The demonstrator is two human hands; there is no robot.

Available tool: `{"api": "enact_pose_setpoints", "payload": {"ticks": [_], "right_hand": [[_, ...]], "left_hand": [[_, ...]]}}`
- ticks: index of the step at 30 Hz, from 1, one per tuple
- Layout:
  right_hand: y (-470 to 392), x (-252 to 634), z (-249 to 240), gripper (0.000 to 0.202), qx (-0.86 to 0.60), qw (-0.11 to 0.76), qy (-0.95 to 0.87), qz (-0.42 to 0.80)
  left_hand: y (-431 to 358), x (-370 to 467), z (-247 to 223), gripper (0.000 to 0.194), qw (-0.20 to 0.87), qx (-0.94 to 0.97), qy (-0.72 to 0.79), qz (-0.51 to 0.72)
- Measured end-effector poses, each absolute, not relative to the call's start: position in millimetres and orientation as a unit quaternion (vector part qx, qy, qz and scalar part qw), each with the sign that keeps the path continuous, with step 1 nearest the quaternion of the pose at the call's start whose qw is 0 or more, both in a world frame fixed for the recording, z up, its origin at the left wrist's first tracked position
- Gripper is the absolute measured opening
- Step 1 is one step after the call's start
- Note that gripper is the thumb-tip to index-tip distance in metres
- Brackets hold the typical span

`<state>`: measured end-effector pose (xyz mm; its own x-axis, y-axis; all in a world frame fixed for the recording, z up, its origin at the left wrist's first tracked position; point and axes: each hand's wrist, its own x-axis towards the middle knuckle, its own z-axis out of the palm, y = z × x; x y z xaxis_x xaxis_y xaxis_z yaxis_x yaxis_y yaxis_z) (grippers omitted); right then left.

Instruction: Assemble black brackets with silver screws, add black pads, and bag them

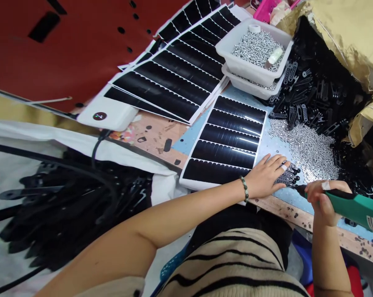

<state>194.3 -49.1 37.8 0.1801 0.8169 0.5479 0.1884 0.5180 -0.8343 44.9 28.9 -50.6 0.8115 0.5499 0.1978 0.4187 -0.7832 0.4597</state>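
Observation:
My right hand [324, 200] is closed around a green electric screwdriver [357, 206]. The dark tip of the tool points left, at a row of small black plastic parts [288, 175] lying side by side near the table's front edge. My left hand [266, 175] lies with its fingers stretched out over the left side of these parts, steadying them against the table. The fingers hide some of the parts. Right behind them spreads a loose heap of small silver screws and nuts [313, 150].
A sheet of black adhesive strips [226, 134] lies left of my hands, with more sheets [174, 66] behind. Stacked white tubs [251, 57] hold screws. Black plastic parts [316, 90] pile up at right. A white box [107, 111] with a cable sits at the left edge.

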Motion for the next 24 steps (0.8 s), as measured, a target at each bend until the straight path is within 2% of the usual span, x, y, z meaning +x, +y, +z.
{"api": "enact_pose_setpoints", "payload": {"ticks": [6,17,24], "right_hand": [[-56,195,37,0.006,-0.453,0.608,-0.603,0.247],[-45,199,27,0.006,-0.439,0.618,-0.602,0.252],[-50,199,31,0.015,-0.481,0.576,-0.611,0.250]], "left_hand": [[29,44,-50,0.064,0.202,0.931,0.260,0.161],[29,45,-49,0.066,0.209,0.931,0.261,0.148],[29,48,-44,0.066,0.205,0.931,0.271,0.134]]}}
